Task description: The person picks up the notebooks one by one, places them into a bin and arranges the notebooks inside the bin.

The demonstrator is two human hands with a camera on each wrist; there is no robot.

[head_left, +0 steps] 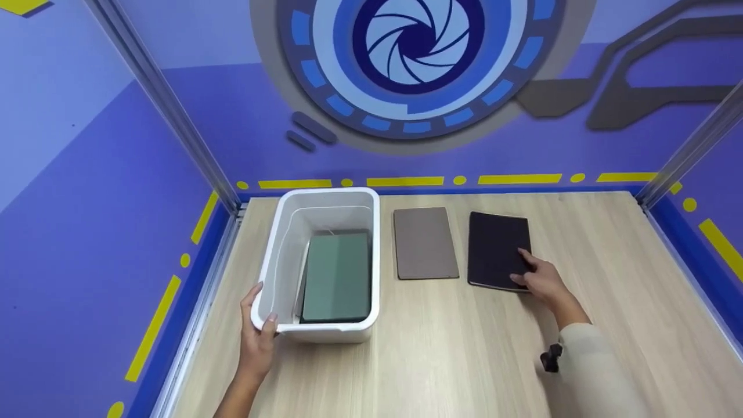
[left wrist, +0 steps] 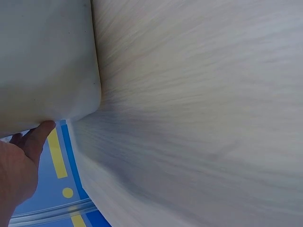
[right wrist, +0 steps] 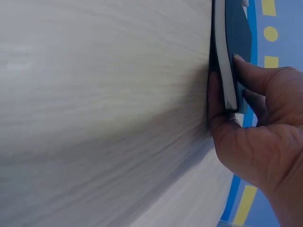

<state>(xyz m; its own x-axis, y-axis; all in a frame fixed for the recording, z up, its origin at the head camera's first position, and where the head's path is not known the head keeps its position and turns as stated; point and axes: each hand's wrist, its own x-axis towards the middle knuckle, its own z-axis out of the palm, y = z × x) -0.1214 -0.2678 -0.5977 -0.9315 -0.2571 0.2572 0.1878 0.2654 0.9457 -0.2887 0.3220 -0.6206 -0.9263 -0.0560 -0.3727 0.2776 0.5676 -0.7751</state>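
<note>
My left hand (head_left: 257,345) grips the near left corner of a white plastic bin (head_left: 325,328), its thumb over the rim. In the left wrist view, the fingers (left wrist: 40,137) touch the bin's outer wall (left wrist: 47,61). A green book (head_left: 338,276) lies inside the bin, with another edge partly visible beneath it. My right hand (head_left: 547,283) pinches the near right corner of a black notebook (head_left: 496,249). The right wrist view shows digits on both faces of the notebook (right wrist: 226,61), its pale page edge between them.
A grey-brown notebook (head_left: 425,244) lies flat on the wooden table (head_left: 441,348), between the bin and the black notebook. Blue printed panels (head_left: 406,165) stand behind and at both sides, with metal posts (head_left: 174,110) at the corners.
</note>
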